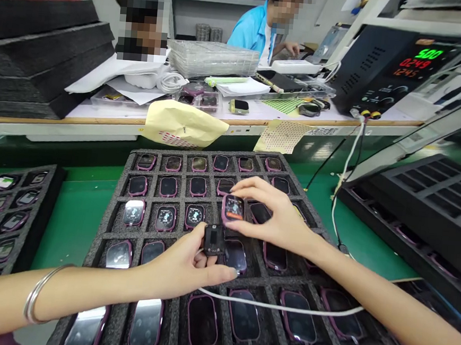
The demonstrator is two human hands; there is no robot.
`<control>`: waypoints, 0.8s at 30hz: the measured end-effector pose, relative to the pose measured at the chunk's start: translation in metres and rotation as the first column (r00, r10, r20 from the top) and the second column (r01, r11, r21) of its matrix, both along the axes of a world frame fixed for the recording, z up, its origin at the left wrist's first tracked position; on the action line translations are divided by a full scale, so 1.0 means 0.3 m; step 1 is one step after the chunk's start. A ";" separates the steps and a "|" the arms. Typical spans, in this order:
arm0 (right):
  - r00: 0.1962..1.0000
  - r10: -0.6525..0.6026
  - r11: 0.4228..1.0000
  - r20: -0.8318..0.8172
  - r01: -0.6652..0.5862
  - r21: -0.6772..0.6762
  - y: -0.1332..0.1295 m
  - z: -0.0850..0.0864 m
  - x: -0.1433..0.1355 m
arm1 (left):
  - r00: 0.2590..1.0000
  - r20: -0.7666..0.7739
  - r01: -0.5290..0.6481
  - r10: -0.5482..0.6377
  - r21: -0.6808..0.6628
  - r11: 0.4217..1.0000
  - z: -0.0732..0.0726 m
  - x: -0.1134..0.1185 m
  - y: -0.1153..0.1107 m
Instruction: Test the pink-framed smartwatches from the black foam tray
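Observation:
Between the thumb and fingers of my right hand [269, 213] is a purple-framed smartwatch [234, 208] with its screen lit, showing an orange bar. My left hand [195, 260] grips a small black charging dock [214, 240] with metal contacts on its face, just below and left of the watch. A white cable [276, 307] runs from beside the left hand across to the right. Both hands are above a dark foam tray [108, 232] with rows of purple smartwatches in its compartments. Several of those, such as one watch [165, 218] at the left, have lit dials.
A power supply [382, 73] with lit digits stands on the bench at right. More foam trays flank mine: one tray [39, 216] at left, stacked trays [431, 204] at right. Yellow paper [182, 123] hangs over the bench edge. Two people sit beyond the bench.

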State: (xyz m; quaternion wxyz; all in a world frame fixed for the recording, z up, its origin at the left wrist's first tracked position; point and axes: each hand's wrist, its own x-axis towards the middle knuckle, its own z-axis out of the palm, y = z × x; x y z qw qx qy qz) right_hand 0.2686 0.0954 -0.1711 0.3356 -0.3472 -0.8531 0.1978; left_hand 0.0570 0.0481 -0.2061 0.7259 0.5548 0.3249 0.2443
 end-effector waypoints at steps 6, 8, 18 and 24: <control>0.895 -0.011 0.998 0.446 -0.019 0.061 0.022 0.027 0.072 | 0.998 -0.068 0.017 -0.015 0.021 1.000 0.011 0.004 -0.011; 0.856 -0.017 0.998 0.517 -0.014 0.056 0.023 0.061 0.114 | 0.996 -0.082 0.021 -0.021 0.001 1.000 0.028 0.011 -0.015; 0.670 0.079 0.994 0.738 -0.002 -0.105 0.035 0.066 0.205 | 0.999 0.007 -0.052 0.054 -0.164 0.985 0.031 0.115 -0.018; 0.921 -0.030 0.999 0.388 0.038 -0.012 -0.064 0.086 0.177 | 0.998 -0.065 -0.026 0.023 -0.055 0.998 0.026 0.097 -0.023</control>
